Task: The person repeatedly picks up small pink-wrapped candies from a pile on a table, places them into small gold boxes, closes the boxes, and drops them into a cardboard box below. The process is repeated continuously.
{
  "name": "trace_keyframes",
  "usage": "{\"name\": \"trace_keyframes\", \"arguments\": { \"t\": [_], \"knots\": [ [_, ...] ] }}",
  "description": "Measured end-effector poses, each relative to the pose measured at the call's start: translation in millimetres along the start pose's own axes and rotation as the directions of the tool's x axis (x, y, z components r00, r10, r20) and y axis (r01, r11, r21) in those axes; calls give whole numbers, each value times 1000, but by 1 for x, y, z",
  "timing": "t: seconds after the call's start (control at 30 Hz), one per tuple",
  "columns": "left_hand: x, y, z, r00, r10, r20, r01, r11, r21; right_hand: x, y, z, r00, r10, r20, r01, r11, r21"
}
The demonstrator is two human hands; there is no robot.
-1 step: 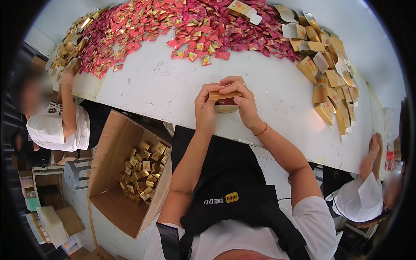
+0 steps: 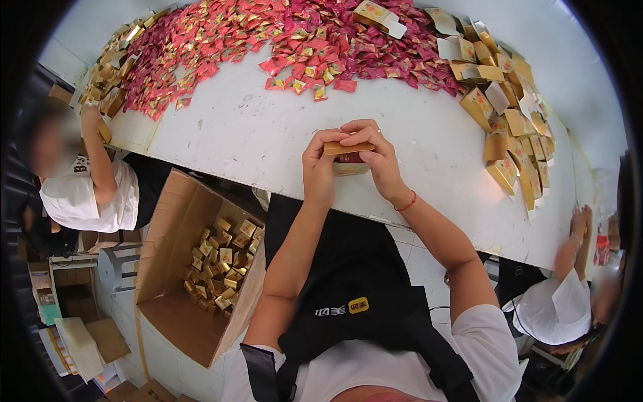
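Observation:
Between my two hands, at the table's near edge, is a small gold box with its lid flap partly raised. Dark red wrapped pieces show through the gap under the flap. My left hand grips the box's left side, fingertips at the flap. On the other side my right hand is closed round the box, its fingers lying over the flap and its thumb at the front edge. The box's back and underside are hidden.
Red and purple wrapped sweets are heaped along the table's far side. Open gold boxes pile up at right. A large carton holding several closed gold boxes stands below left. Co-workers sit at both sides.
My hands and the box look almost unmoved. At the left, the co-worker's hand has shifted further left, by the gold boxes there.

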State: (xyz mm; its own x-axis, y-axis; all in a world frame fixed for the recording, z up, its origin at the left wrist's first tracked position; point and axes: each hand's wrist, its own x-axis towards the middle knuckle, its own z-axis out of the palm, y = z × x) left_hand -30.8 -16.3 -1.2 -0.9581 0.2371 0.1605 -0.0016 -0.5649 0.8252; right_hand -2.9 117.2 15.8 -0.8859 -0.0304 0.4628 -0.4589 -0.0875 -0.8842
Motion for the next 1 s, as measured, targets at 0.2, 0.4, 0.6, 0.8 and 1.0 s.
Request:
{"name": "trace_keyframes", "arguments": {
  "t": [0.2,0.4,0.6,0.8,1.0],
  "knots": [
    [-1,3,2,1000,17,1,-17,999,33,-2,-14,-2,998,21,55,-19,999,-40],
    [-5,11,0,964,131,233,-100,985,-139,-12,-8,-9,1000,-7,27,10,995,-95],
    [-3,-1,-6,935,258,245,-315,920,234,-12,-6,-18,998,-64,17,65,989,-135],
    [0,-4,-11,922,253,293,-341,888,307,-17,-3,-32,995,-77,65,88,977,-194],
    [-12,8,-12,886,253,389,-423,785,453,-27,-25,-41,975,-195,109,224,833,-506]
  ]
}}
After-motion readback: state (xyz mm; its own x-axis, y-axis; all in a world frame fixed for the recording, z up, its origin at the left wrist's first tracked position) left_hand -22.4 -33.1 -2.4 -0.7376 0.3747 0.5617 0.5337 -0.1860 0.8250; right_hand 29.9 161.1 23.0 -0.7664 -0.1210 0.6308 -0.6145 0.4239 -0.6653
